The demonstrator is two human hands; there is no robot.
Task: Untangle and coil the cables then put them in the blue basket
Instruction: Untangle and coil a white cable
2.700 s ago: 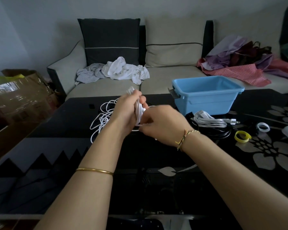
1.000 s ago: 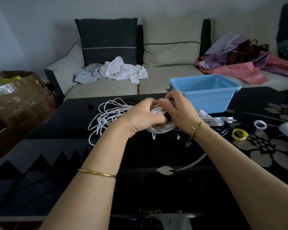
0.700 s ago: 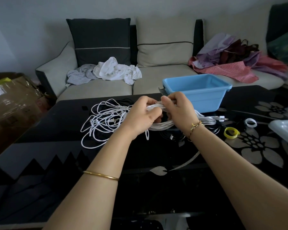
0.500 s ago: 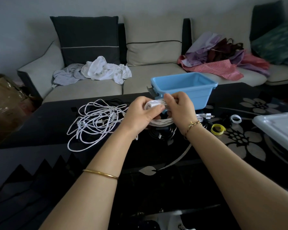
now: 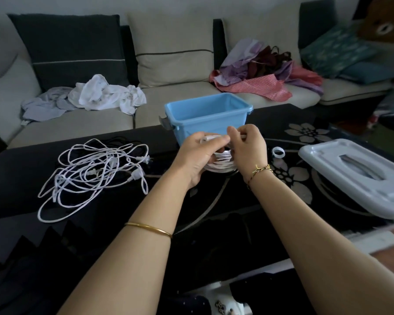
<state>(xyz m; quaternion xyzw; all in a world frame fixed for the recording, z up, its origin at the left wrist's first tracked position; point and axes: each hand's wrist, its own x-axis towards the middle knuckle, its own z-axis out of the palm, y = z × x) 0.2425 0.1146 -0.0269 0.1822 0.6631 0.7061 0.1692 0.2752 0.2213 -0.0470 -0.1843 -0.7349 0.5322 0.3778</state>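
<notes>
Both grips are closed on one coiled white cable [image 5: 221, 165]: the left hand [image 5: 195, 156] clasps the bundle from beneath, and the right hand [image 5: 248, 147] pinches its loose end on top. Just beyond them stands the blue basket [image 5: 210, 126]. The tangled cables [image 5: 91, 169] lie well to their left on the counter [image 5: 96, 214]. Coiling looks nearly done. Next, I'd guess, the end needs tucking in and the coil lifting forward over the rim.

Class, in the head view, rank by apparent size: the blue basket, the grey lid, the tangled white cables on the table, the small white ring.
Largest: tangled white cables and grey lid, about alike; the lid is cropped.
Then: blue basket.
Smallest: white ring.
</notes>
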